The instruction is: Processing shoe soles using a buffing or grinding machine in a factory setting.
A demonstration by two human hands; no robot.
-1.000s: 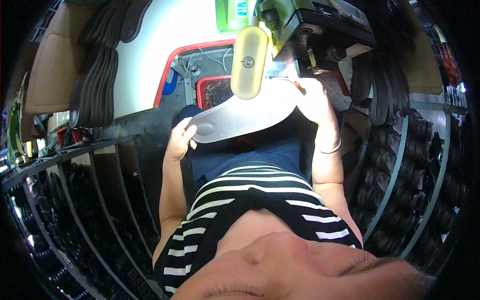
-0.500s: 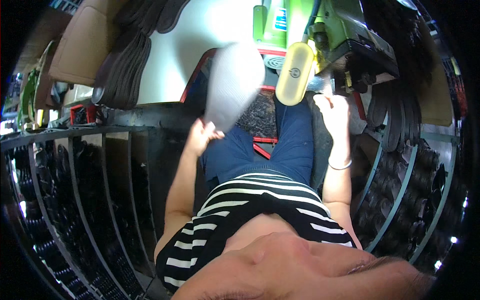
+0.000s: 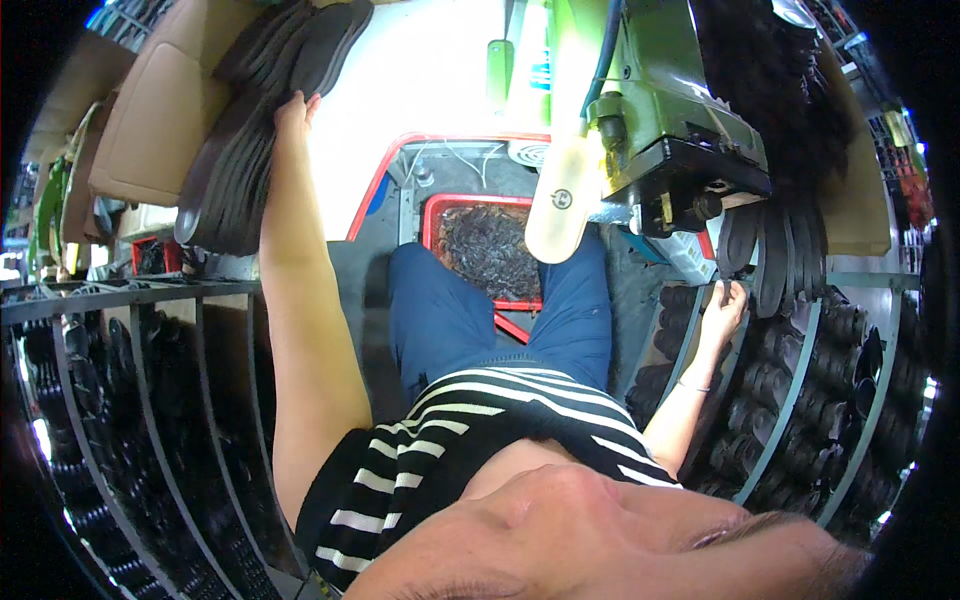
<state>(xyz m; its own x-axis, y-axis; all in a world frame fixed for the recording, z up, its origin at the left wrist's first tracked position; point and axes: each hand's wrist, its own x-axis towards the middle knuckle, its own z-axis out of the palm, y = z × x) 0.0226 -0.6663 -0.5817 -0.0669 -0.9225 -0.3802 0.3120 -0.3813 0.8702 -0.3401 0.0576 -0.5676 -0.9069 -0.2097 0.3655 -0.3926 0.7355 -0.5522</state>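
My left arm reaches to the far left, where my left hand (image 3: 299, 110) pinches the edge of a dark shoe sole in a fanned stack of soles (image 3: 235, 165). Low on the right, the fingers of my right hand (image 3: 724, 308) are closed on the tip of a dark sole; most of that sole is hidden. Several more dark soles (image 3: 772, 265) hang in a row just beyond this hand. Between my arms stands a green machine (image 3: 665, 85) with a long pale yellow rounded lamp (image 3: 562, 200) in front.
A white tabletop (image 3: 400, 80) with a red edge lies ahead. Under it, a red tray (image 3: 432, 225) holds dark scraps. Metal racks full of dark soles flank me, left rack (image 3: 130, 293) and right rack (image 3: 785, 410). Cardboard (image 3: 160, 110) stands at far left.
My left hand has moved forward and left to the stack; the pale grey sole it held is out of its grasp. My right hand has dropped back and right from beside the machine to the soles.
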